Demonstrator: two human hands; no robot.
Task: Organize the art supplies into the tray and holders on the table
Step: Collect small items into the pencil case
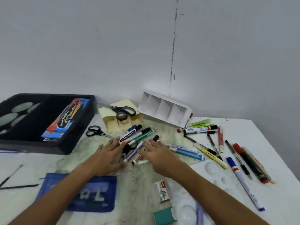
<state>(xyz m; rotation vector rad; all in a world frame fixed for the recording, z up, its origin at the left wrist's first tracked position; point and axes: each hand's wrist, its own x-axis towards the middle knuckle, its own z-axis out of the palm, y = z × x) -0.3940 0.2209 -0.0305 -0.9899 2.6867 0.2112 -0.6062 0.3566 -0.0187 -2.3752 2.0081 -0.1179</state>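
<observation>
Reaching in from the near edge, both hands lie flat over the heap of markers at the middle of the tabletop. The left hand has its fingers straight and spread, tips touching the near end of a white-labelled marker; nothing is pinched. The right hand is likewise flat, fingers apart and resting across the barrels, gripping none of them.

Most of the markers under the fingers run diagonally, from near-left to far-right, so they lie crosswise to the right hand and nearly in line with the left fingers. That heap sits between the two hands, about equally near to each, which suggests a two-handed gathering scoop rather than a single pick.

Just beyond the heap, toward the far edge, a cream paper holder lies with black-handled scissors on it, and a white divided holder is tipped on its side against the wall. The black tray sits at the far-left corner, nearer the left hand, with a box of colours inside. More pens are strewn toward the right edge, well apart from either hand, so likely a later gather.
</observation>
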